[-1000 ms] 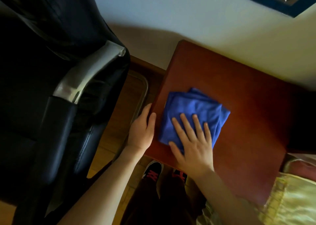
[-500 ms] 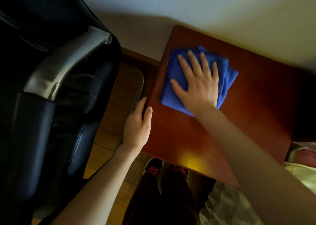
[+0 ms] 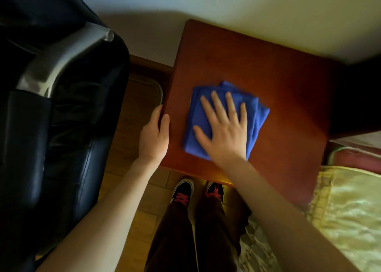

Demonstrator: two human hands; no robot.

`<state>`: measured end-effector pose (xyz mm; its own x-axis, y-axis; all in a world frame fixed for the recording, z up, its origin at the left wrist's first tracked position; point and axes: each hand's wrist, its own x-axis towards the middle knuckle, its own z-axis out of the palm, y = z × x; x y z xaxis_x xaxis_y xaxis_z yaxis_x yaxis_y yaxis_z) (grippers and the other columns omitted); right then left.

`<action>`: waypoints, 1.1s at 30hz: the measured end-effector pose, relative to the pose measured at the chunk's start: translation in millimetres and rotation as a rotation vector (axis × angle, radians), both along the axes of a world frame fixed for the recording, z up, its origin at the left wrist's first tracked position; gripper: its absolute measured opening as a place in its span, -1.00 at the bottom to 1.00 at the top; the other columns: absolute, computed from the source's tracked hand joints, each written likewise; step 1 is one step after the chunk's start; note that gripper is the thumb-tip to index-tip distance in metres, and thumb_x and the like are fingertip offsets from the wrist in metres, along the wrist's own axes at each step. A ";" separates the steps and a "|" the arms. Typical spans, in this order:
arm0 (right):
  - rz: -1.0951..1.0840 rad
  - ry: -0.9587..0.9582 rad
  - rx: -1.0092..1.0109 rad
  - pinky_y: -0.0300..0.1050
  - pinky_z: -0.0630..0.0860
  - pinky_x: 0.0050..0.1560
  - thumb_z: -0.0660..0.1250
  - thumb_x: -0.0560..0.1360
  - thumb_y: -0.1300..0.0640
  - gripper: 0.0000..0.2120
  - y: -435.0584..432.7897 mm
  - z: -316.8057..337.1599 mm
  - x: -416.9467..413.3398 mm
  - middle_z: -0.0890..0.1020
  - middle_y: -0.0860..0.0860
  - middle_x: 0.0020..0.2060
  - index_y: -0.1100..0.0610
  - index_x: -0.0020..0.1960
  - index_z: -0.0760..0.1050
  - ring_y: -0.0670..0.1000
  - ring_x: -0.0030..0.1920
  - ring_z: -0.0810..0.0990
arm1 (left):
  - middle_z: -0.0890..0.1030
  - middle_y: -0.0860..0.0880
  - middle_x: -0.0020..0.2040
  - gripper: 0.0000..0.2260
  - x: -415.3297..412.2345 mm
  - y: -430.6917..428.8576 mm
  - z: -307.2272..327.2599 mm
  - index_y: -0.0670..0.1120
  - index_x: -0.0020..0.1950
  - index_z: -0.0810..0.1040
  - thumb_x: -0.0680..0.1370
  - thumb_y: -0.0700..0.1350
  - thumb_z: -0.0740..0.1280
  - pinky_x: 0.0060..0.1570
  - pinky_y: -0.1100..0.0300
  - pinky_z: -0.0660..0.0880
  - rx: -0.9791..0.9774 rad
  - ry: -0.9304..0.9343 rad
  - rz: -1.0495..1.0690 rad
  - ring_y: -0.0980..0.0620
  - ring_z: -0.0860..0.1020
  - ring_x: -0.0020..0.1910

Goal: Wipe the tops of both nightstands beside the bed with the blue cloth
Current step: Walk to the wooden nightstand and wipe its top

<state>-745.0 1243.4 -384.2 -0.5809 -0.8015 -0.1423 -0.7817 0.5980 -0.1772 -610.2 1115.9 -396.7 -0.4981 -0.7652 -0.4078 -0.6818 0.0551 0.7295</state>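
A folded blue cloth lies on the reddish-brown top of a nightstand, left of its middle. My right hand presses flat on the cloth with fingers spread, pointing toward the wall. My left hand rests against the nightstand's left edge, thumb on the top and fingers down the side. Only this one nightstand is in view.
A black leather chair with a silver armrest stands close on the left, with a narrow strip of wooden floor between it and the nightstand. The bed with a yellowish cover adjoins on the right. My shoes stand at the front edge.
My right hand pushed the cloth from the front toward the back left corner, then drew it back toward the middle of the top. The left hand stayed on the left edge.
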 end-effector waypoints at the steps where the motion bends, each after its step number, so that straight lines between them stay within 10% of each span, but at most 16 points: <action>1: 0.014 -0.006 0.009 0.26 -0.02 0.52 0.13 0.52 -0.29 -0.34 18.0 0.5 14.9 0.21 -0.08 0.55 -0.09 0.55 0.14 0.09 0.57 0.09 | 0.60 0.06 0.09 -0.59 -0.7 0.5 1.6 0.04 0.46 0.31 0.65 0.12 0.02 -0.02 0.14 0.58 0.006 -0.001 -0.004 0.12 0.61 -0.04; 19: -0.134 0.025 -0.034 0.16 -0.03 0.53 0.00 0.50 -0.33 -0.36 -52.2 -5.4 -164.4 0.21 -0.09 0.55 -0.15 0.54 0.15 0.08 0.56 0.10 | 0.57 0.14 0.05 -0.65 -2.1 1.4 -7.1 0.00 0.41 0.39 0.66 0.02 0.06 -0.21 0.55 0.43 -0.082 0.011 0.011 0.41 0.53 -0.14; 24: -0.190 0.032 -0.064 0.19 0.00 0.53 0.04 0.52 -0.31 -0.37 -8.2 -4.5 -103.3 0.25 -0.07 0.54 -0.12 0.53 0.18 0.10 0.56 0.13 | 0.60 0.01 0.13 -0.62 -0.7 2.7 -4.6 0.00 0.43 0.35 0.66 0.07 0.03 -0.12 0.25 0.52 -0.076 0.004 -0.008 0.12 0.58 -0.07; 33: -0.193 0.035 -0.011 0.20 0.06 0.52 0.17 0.52 -0.29 -0.37 119.2 -9.3 4.1 0.26 -0.08 0.52 -0.09 0.52 0.22 0.07 0.55 0.14 | 0.56 0.06 0.09 -0.63 -5.4 6.1 2.5 0.05 0.44 0.33 0.67 0.08 0.00 -0.18 0.32 0.41 -0.034 -0.013 -0.009 0.27 0.51 -0.11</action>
<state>-740.9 1362.6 -393.5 -0.7284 -0.6761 -0.1115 -0.6585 0.7356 -0.1590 -615.6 1122.0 -394.2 -0.4997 -0.7744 -0.3882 -0.6908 0.0859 0.7179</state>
